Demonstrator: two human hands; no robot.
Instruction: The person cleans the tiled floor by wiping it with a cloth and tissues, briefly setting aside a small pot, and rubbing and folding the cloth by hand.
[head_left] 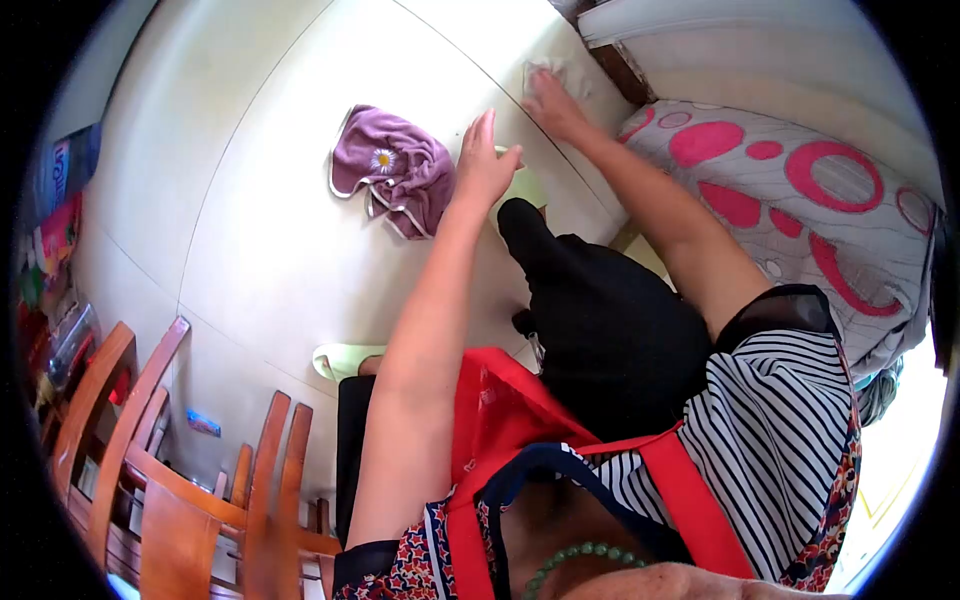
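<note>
My left hand (487, 165) is held above the floor with its fingers stretched out, the thumb apart, and nothing in it. To its left a crumpled purple cloth (405, 165) with a white edge and a daisy lies on the tiles. Further out, my right hand (552, 105) presses a pale, whitish cloth (572, 78) against the floor near the wall corner. Part of that cloth is under the fingers, and bright light blurs its outline.
Pale tiles make up the floor (290, 230). A grey cover with pink circles (765, 165) stands at the right. Wooden chairs (180, 470) are at the lower left, a small blue packet (203, 423) beside them. Light green slippers (342, 360) are on my feet.
</note>
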